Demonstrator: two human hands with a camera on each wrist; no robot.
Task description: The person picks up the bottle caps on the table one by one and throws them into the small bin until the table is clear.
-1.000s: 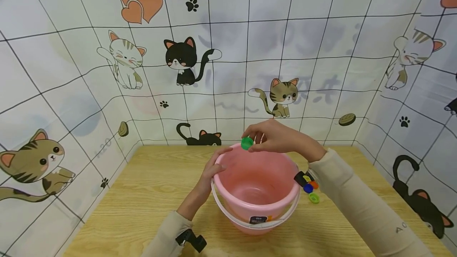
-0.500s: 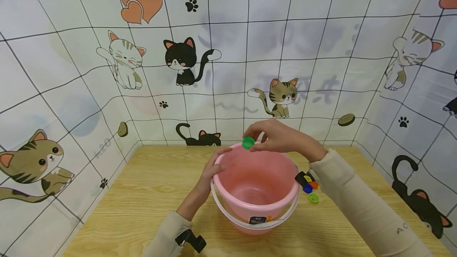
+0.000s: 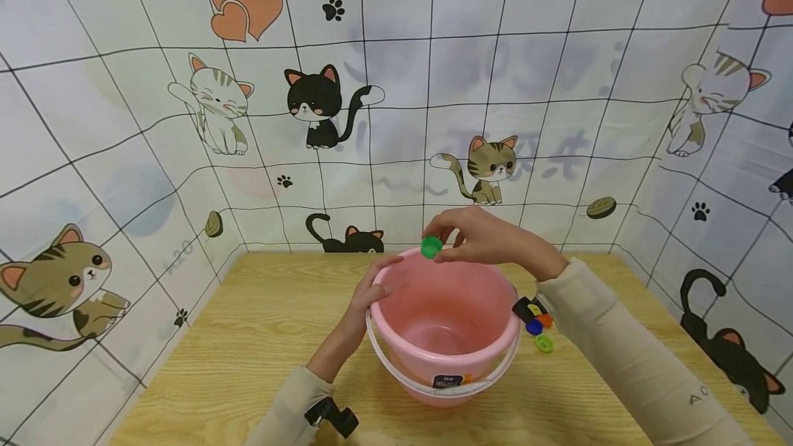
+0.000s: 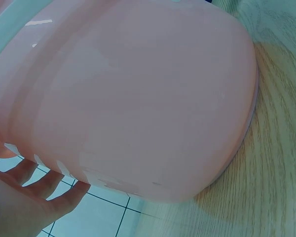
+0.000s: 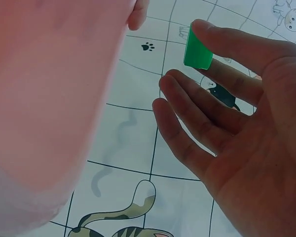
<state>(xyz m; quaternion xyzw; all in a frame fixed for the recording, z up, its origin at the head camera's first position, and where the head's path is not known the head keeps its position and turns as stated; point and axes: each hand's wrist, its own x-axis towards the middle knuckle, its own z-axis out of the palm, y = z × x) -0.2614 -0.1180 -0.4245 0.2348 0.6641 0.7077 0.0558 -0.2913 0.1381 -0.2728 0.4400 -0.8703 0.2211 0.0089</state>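
Observation:
A pink bucket (image 3: 446, 308) with a white handle (image 3: 434, 389) stands upright on the wooden table. My left hand (image 3: 361, 301) grips its left rim, thumb inside and fingers against the outer wall; the left wrist view has those fingers (image 4: 66, 197) along the bucket's side (image 4: 138, 98). Above the far rim, my right hand (image 3: 480, 236) pinches a green bottle cap (image 3: 431, 248) between thumb and fingertip. In the right wrist view the green cap (image 5: 198, 49) sits at the fingertips, while the other fingers (image 5: 187, 133) extend apart from it.
To the bucket's right, several small caps lie on the table (image 3: 266, 336): a blue one (image 3: 534, 327), an orange one (image 3: 545, 321) and a light green one (image 3: 544, 343). The right wrist's black strap partly covers that group. A cat-print cloth (image 3: 396, 122) hangs behind.
My right hand has shifted very slightly to the right with the green cap. The left hand and the bucket have stayed where they were.

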